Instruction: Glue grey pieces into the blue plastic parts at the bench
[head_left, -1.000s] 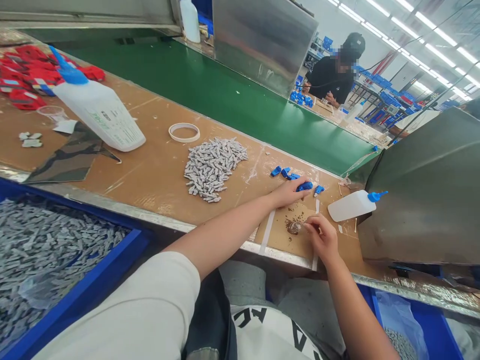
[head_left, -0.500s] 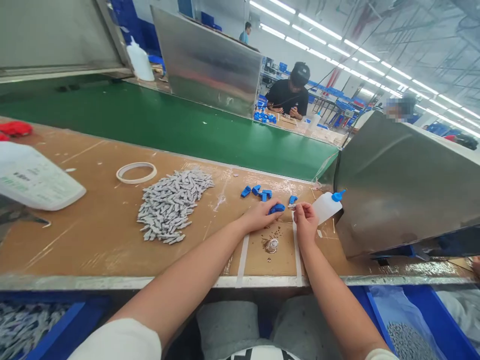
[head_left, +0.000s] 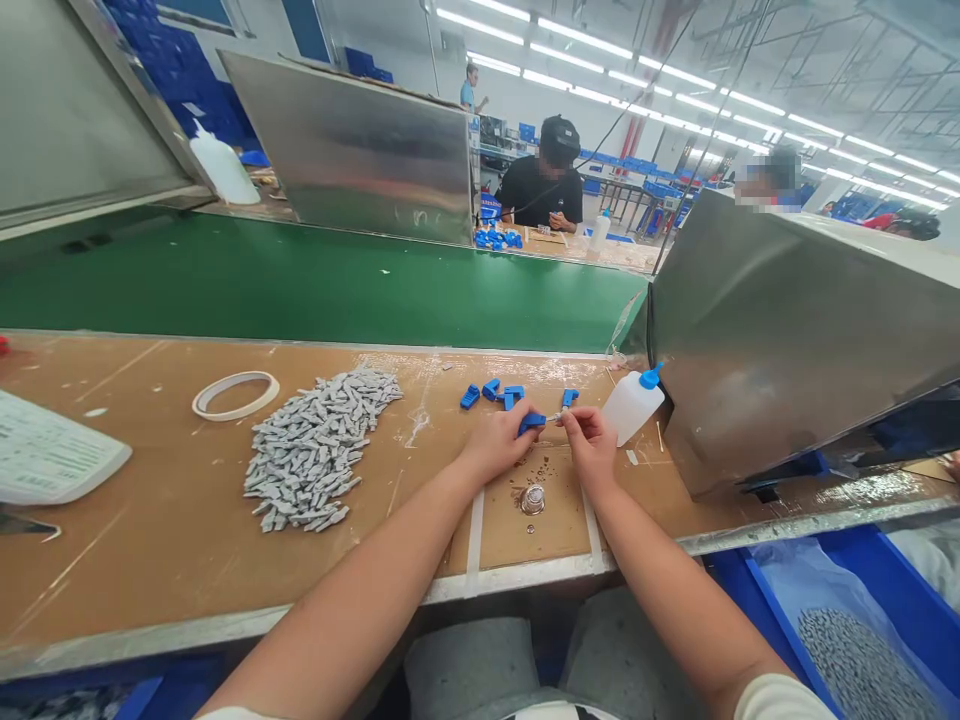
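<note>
Since half a second ago drawn together above the cup [head_left: 532,498]: left hand [head_left: 495,443] grasping a blue clip [head_left: 531,422], right hand [head_left: 590,440] pinching a thin stick [head_left: 553,417] at its 3 o'clock; apparently mid-dab, steady tip contact needed next.

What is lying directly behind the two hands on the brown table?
Behind the left hand and right hand lie loose blue clips. The left hand holds another blue clip, mostly covered by its fingers.

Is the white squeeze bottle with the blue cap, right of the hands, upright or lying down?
Lying down: the squeeze bottle rests on its side on the workbench, blue nozzle pointing up-right toward the metal housing.
</note>
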